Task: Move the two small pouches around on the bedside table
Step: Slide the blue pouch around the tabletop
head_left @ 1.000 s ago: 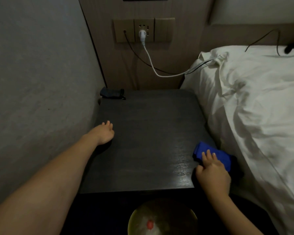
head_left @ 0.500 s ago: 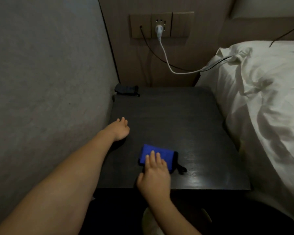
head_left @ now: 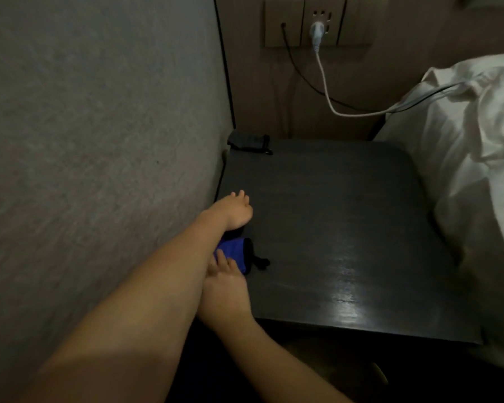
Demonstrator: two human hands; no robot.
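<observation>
A blue pouch (head_left: pixel 235 253) with a black edge and cord lies near the front left of the dark bedside table (head_left: pixel 346 228). My right hand (head_left: pixel 226 283) lies flat with its fingertips on the pouch, and my left forearm crosses above and hides the pouch's left part. My left hand (head_left: pixel 235 210) rests palm down on the table's left side, empty, just beyond the blue pouch. A dark grey pouch (head_left: pixel 248 142) sits in the far left corner against the wall.
A grey wall (head_left: pixel 99 141) runs close along the left. White bedding (head_left: pixel 477 170) presses against the table's right side. A socket panel (head_left: pixel 317 23) behind holds a white plug and a black cable that run across to the bed.
My right hand has slid the blue pouch from the front right edge leftwards across the table, until it lies under my left forearm. My left hand stayed put.
</observation>
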